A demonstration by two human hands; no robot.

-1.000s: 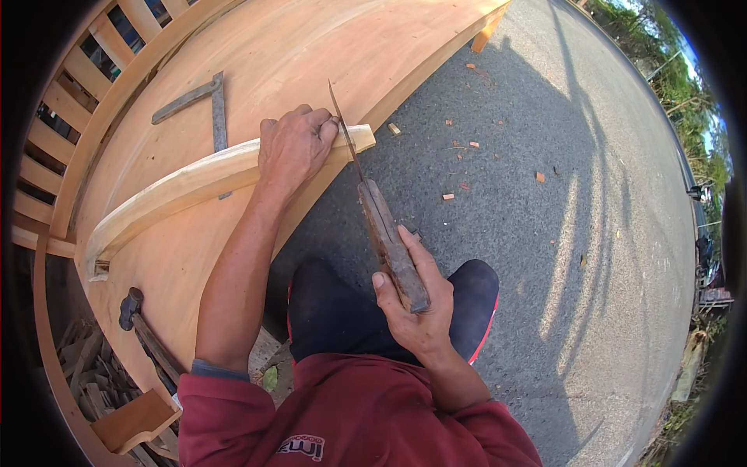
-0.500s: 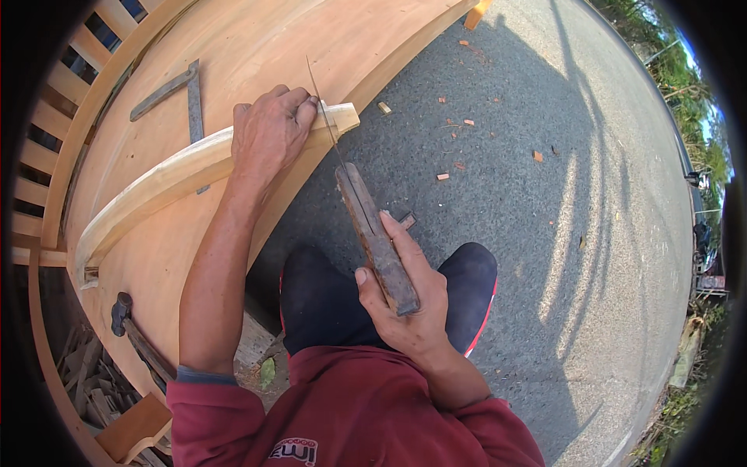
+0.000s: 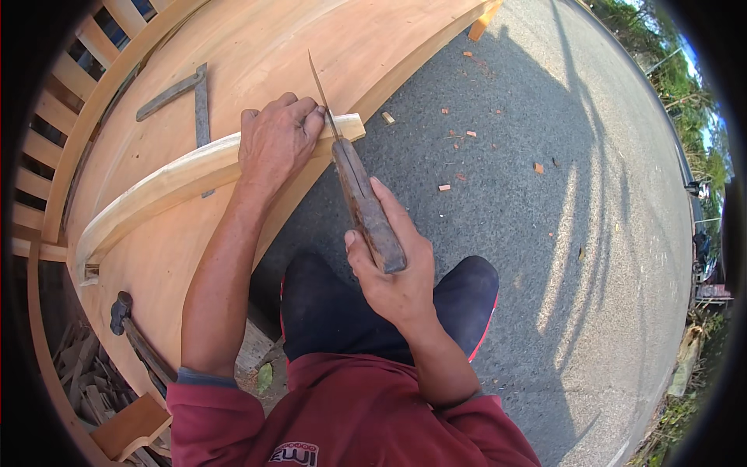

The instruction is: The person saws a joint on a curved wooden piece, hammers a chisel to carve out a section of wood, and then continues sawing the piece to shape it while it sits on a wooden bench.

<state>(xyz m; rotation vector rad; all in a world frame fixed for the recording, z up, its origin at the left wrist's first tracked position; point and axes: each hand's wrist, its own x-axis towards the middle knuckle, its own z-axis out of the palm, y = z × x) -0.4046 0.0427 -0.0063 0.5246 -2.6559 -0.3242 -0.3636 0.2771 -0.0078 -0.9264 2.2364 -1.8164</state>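
Note:
A curved, pale wooden piece (image 3: 167,173) lies across the wooden bench seat, its right end jutting past the seat's edge. My left hand (image 3: 278,140) is closed over this piece near that end and presses it down. My right hand (image 3: 398,272) grips the worn wooden handle of a handsaw (image 3: 364,204). The thin blade stands edge-on, crossing the piece just right of my left fingers, with its tip pointing away from me. How deep the blade sits in the wood cannot be seen.
A metal bevel square (image 3: 202,101) lies behind and under the curved piece. A hammer (image 3: 122,311) rests on the bench seat (image 3: 156,272) at the lower left, beside wood scraps (image 3: 82,373). Slats (image 3: 54,113) line the far left. Small offcuts (image 3: 444,187) dot the asphalt (image 3: 513,257).
My right hand has pushed the saw forward, away from my body, so its handle is now close to the curved piece. The left hand keeps its hold on the wood.

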